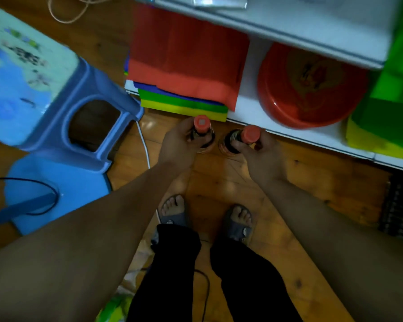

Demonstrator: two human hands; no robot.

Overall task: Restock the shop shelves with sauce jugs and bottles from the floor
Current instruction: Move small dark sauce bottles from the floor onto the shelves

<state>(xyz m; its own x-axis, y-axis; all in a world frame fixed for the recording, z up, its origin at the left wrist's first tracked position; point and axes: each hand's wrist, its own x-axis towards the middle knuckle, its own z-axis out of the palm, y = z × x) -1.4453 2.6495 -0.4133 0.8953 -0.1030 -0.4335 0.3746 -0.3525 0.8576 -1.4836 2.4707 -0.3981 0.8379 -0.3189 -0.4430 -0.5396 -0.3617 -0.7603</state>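
Red caps top the two dark sauce bottles that we hold, one in each hand. Our left hand (179, 141) is wrapped around the neck of the left bottle (201, 130), with the fingers curled shut just under its cap. Our right hand (260, 152) grips the right bottle (241, 138) the same way, thumb on the near side and fingers closed around the neck. The right bottle leans a little toward the left one. The two bottles are just beside each other, near the front edge of the bottom shelf (249, 112). We cannot tell if their bottoms touch the wooden floor (312, 173) or are just above it.

On the bottom shelf, behind the left bottle, lies a stack of coloured sheets (184, 73), red on top with blue, green and yellow under it. Behind the right bottle sits a red round basin (312, 87). Green and yellow sheets (386, 108) lie at the right end of the shelf. A blue plastic stool (56, 105) stands on the floor to the left. Our feet in grey sandals (172, 214) stand below the hands.
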